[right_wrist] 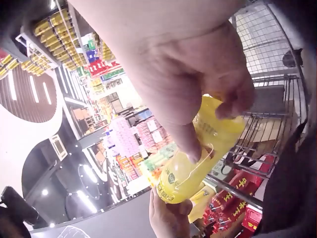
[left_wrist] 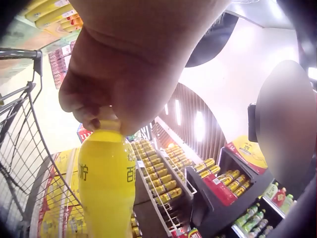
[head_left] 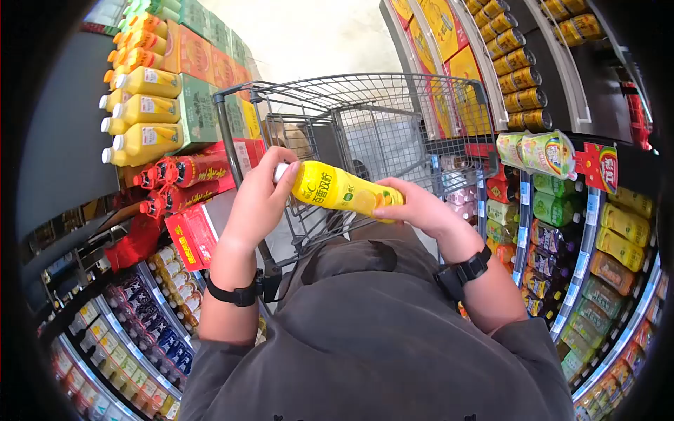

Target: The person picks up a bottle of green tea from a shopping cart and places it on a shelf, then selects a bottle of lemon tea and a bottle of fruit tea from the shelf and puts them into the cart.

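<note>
A yellow plastic drink bottle (head_left: 335,188) with a printed label lies nearly level before the person's chest, its white cap pointing left. The left hand (head_left: 254,200) grips it round the cap and neck. At the bottom end, the right hand (head_left: 428,212) holds the bottle between thumb and fingers. The left wrist view has the bottle (left_wrist: 106,183) hanging below the left fingers, which hide the cap. From the right wrist, the right thumb (right_wrist: 185,141) lies along the label.
A wire shopping cart (head_left: 330,81) stands in front, beyond the bottle. Orange juice bottles (head_left: 151,109) and cartons line the left side. On the right are shelves with gold cans (head_left: 516,77) and several rows of drinks. Lower left shelves hold more bottles (head_left: 133,316).
</note>
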`<action>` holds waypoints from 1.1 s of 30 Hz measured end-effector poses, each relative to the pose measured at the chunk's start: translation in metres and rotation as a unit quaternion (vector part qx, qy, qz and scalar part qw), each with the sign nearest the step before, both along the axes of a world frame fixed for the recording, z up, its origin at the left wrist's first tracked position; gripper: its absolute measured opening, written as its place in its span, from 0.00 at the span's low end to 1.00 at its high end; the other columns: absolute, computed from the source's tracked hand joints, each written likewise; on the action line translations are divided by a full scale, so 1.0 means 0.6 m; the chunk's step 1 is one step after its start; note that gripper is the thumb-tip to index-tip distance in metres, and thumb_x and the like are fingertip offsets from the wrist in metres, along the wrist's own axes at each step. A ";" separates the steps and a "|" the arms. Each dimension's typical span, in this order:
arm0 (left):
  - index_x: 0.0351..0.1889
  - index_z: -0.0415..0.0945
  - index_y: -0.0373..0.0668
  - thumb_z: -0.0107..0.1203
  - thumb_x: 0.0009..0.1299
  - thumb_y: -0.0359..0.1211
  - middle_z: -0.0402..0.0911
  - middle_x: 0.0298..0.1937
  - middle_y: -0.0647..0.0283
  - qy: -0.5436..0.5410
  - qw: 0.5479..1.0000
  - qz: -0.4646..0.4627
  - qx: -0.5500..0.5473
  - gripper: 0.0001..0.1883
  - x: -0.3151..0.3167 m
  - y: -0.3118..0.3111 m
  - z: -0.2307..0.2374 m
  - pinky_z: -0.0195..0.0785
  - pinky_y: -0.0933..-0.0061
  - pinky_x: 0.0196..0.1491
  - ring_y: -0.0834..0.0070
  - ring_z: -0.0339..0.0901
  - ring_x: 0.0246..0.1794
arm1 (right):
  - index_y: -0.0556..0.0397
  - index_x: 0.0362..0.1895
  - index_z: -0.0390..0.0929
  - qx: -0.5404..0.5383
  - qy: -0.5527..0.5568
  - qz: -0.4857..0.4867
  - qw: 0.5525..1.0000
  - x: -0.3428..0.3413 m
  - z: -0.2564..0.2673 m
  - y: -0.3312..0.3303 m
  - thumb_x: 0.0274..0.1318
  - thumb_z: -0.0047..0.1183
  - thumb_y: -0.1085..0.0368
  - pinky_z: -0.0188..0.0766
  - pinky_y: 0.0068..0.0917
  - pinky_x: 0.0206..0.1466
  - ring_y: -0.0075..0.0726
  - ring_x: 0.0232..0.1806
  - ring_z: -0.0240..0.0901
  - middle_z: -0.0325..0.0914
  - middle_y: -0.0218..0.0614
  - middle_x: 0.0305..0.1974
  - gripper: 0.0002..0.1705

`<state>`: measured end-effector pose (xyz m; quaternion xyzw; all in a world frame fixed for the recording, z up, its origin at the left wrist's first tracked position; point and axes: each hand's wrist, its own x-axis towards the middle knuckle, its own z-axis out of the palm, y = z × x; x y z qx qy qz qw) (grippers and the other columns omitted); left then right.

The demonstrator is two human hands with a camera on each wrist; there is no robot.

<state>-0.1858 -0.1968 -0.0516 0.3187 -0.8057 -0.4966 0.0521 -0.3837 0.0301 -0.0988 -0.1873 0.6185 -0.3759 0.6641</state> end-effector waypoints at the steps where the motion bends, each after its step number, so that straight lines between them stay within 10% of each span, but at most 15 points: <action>1: 0.49 0.72 0.38 0.52 0.81 0.37 0.79 0.31 0.54 -0.010 1.000 0.000 0.006 0.10 -0.009 -0.002 -0.015 0.70 0.67 0.38 0.68 0.78 0.31 | 0.52 0.66 0.73 0.004 -0.008 -0.003 1.000 -0.012 -0.025 -0.005 0.60 0.68 0.60 0.71 0.19 0.37 0.19 0.39 0.74 0.80 0.26 0.43 0.32; 9: 0.52 0.73 0.39 0.52 0.81 0.37 0.81 0.33 0.49 -0.089 0.995 0.017 0.046 0.11 -0.060 -0.011 -0.152 0.72 0.64 0.37 0.60 0.81 0.31 | 0.53 0.69 0.69 0.078 -0.120 -0.072 0.987 -0.071 -0.212 -0.035 0.60 0.68 0.61 0.72 0.20 0.39 0.20 0.42 0.74 0.80 0.28 0.48 0.35; 15: 0.57 0.73 0.41 0.55 0.76 0.35 0.83 0.44 0.44 -0.186 0.968 -0.149 -0.074 0.14 -0.113 0.026 -0.248 0.76 0.50 0.45 0.45 0.83 0.43 | 0.57 0.73 0.65 0.139 -0.122 -0.121 0.975 -0.060 -0.400 -0.023 0.62 0.65 0.56 0.76 0.27 0.40 0.28 0.45 0.77 0.81 0.37 0.50 0.39; 24: 0.59 0.72 0.42 0.56 0.74 0.39 0.85 0.38 0.39 -0.333 0.925 -0.185 -0.018 0.19 -0.153 0.103 -0.477 0.77 0.45 0.45 0.41 0.84 0.41 | 0.46 0.64 0.74 0.204 -0.169 -0.052 0.963 0.000 -0.488 -0.044 0.60 0.51 0.56 0.75 0.39 0.51 0.35 0.55 0.75 0.77 0.34 0.57 0.28; 33: 0.66 0.70 0.39 0.54 0.72 0.39 0.84 0.47 0.37 -0.424 0.887 -0.167 0.070 0.26 -0.156 0.153 -0.593 0.77 0.47 0.53 0.43 0.83 0.50 | 0.65 0.74 0.61 0.166 -0.156 -0.010 0.974 0.016 -0.555 -0.042 0.56 0.54 0.61 0.64 0.33 0.65 0.42 0.64 0.69 0.75 0.47 0.61 0.42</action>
